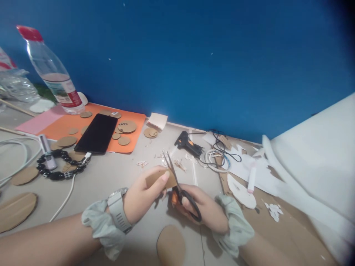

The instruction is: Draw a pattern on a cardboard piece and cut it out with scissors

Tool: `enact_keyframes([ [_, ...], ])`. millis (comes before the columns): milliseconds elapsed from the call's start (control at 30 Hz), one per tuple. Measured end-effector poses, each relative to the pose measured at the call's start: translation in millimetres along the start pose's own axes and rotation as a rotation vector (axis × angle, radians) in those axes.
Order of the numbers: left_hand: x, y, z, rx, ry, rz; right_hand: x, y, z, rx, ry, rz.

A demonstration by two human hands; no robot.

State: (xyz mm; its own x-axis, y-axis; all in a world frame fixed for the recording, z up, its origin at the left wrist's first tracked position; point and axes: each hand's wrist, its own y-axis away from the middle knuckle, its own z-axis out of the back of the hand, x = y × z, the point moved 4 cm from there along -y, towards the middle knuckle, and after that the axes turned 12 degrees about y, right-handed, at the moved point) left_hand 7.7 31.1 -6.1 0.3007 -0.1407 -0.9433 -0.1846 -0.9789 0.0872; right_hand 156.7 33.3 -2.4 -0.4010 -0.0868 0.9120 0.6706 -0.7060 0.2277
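Note:
My left hand (148,188) pinches a small piece of brown cardboard (171,178), thumb on top. Scissors (177,180) with black handles and some orange are gripped in my right hand (201,207), their blades pointing away from me and a little apart. The right edge of the cardboard meets the blades. Part of the cardboard is covered by my left fingers. Below my hands lies a cardboard oval (171,245). Just beyond the scissor tips are small scraps (180,165) on the table.
A black glue gun (188,144) with a tangled cable lies behind my hands. To the left are a phone (97,133), an orange sheet (130,144) with several cardboard discs, a beaded bracelet (57,175) and a bottle (59,81). White paper (241,168) and cardboard (285,236) lie right.

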Motion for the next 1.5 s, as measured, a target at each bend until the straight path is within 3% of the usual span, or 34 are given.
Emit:
enact_keyframes([
  [200, -2.5, 0.2, -2.0, 0.040, -0.022, 0.010, -3.3, 0.5, -1.4, 0.022, -0.047, -0.009],
  [533, -1.4, 0.5, -1.8, 0.012, 0.001, 0.003, -2.2, 1.5, -5.9, -0.021, -0.149, 0.017],
  [900, 1.5, -0.8, -1.3, 0.017, 0.002, 0.037, -5.7, -0.1, -7.0, -0.095, -0.200, -0.103],
  [1233, 1.5, -0.3, -6.6, 0.125, -0.151, 0.091, -0.2, 3.6, 8.5, -0.489, -0.180, -0.078],
  [1367, 4.6, 1.4, -9.1, 0.170, -0.154, 0.153, 0.7, 4.2, 9.7, -0.467, -0.160, -0.065],
  [1500, 1.1, 1.4, -8.8, 0.136, -0.054, 0.138, -1.3, 3.6, 5.4, -0.397, -0.194, -0.064],
])
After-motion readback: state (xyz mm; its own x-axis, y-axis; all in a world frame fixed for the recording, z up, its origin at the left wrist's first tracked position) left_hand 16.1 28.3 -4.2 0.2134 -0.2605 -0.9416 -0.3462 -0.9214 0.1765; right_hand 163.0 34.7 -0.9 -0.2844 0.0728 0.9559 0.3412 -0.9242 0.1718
